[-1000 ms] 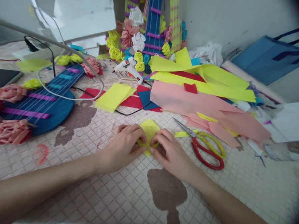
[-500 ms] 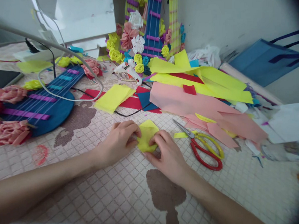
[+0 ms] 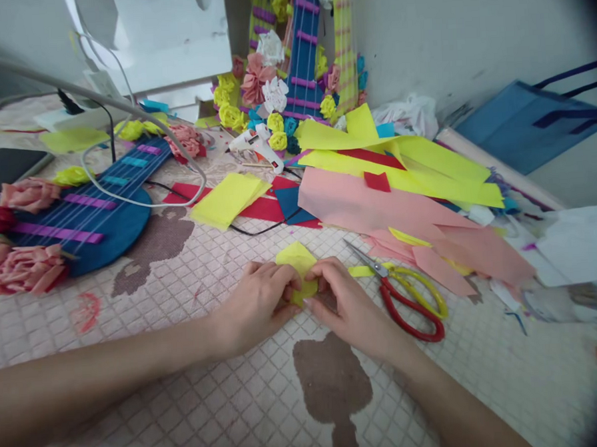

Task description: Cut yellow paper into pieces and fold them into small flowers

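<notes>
Between my two hands is a small piece of yellow crepe-like paper (image 3: 297,255), its top corner pointing away from me. My left hand (image 3: 262,299) pinches its left and lower edge, fingers curled over it. On the other side my right hand (image 3: 343,301) grips the right edge between thumb and fingers. The paper's lower part is partly covered by my fingers. Red-and-yellow-handled scissors (image 3: 407,298) lie just right of my right hand, over a thin yellow strip (image 3: 361,271). Beyond my hands sits a stack of yellow paper pieces (image 3: 227,199).
A blue paper guitar (image 3: 113,226) with paper roses lies at left. A white glue gun (image 3: 259,145) stands behind the stack. Pink sheets (image 3: 377,203) and yellow sheets (image 3: 425,163) cover the right back. A white cable (image 3: 147,203) loops over the guitar; a blue bag (image 3: 528,125) leans right.
My left hand has shifted right and slightly nearer me, its fingers now farther over the yellow paper. My right hand has moved a little to the right.
</notes>
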